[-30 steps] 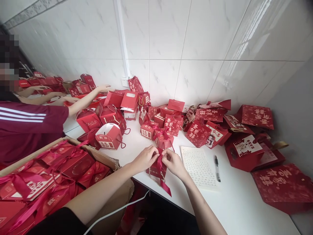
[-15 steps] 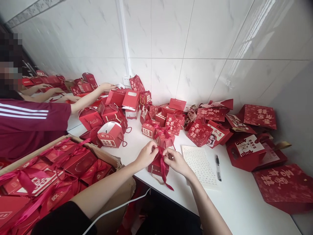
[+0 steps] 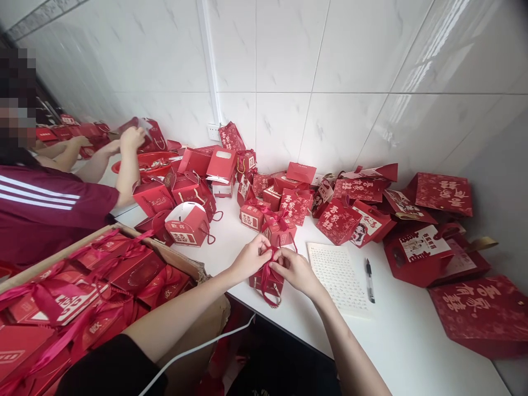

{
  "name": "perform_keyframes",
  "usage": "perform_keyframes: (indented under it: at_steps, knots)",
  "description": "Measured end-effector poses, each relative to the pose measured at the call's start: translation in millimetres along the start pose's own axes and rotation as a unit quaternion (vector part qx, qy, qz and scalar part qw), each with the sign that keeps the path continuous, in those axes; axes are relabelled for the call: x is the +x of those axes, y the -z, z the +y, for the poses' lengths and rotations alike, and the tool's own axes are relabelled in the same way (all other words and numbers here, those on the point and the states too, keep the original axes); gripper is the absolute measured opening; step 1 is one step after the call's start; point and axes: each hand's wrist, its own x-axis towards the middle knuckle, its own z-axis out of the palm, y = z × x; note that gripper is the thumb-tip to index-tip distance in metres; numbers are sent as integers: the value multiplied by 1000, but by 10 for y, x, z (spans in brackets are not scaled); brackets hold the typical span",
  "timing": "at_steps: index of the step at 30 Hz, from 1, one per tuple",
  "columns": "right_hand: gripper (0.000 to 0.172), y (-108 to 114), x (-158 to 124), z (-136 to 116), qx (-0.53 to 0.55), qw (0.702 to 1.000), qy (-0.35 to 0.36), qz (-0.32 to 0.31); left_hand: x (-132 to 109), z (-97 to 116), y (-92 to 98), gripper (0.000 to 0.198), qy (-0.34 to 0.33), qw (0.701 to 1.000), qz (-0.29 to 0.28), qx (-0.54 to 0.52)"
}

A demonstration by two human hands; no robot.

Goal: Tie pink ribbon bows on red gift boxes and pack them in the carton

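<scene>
A small red gift box (image 3: pixel 256 281) stands at the table's front edge, with a gold-and-white cord hanging on its front. Over its top my left hand (image 3: pixel 252 257) pinches a dark red ribbon (image 3: pixel 266 273). From the other side, my right hand (image 3: pixel 296 269) grips the same ribbon between thumb and fingers. The fingertips of both hands nearly meet at the ribbon's middle, and a loop of it hangs down the box front. Just behind stands another ribbon-tied red box (image 3: pixel 279 230). The exact knot is hidden by my fingers.
A cardboard carton (image 3: pixel 193 269) full of ribboned red boxes stands at left. A notepad (image 3: pixel 338 278) and pen (image 3: pixel 369 280) lie right of my hands. Red gift boxes (image 3: pixel 482 313) crowd the wall side and right. A co-worker's hand (image 3: pixel 134 137) is at far left, near a red basin (image 3: pixel 144 163).
My hands have drawn closer together, and the ribbon's long hanging tail has become a loop. The co-worker's outstretched arm has pulled back and now holds a red item.
</scene>
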Motion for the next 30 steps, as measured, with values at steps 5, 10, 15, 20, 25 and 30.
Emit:
perform_keyframes:
  at_steps: [5, 10, 15, 20, 25, 30]
  knots:
    - [19, -45, -7, 95, 74, 997, -6, 33, 21, 75, 14, 8, 21, 993, 82, -85]
    - [18, -51, -35, 93, 121, 992, -11, 27, 77, 152, 77, 13, 80, 937, 169, -296]
    - [21, -87, -40, 120, 241, 967, -67, 50, 119, 187, 219, 24, 128, 870, 237, -413]
    - [12, -76, -32, 160, 414, 900, -97, 101, 147, 176, 337, 20, 171, 847, 274, -422]
    - [20, 38, -67, 85, 517, 847, -72, 105, 137, 163, 314, 20, 204, 866, 226, -397]
    - [22, 197, -164, -12, 498, 841, -43, 206, 102, 155, 287, 19, 211, 895, 170, -354]
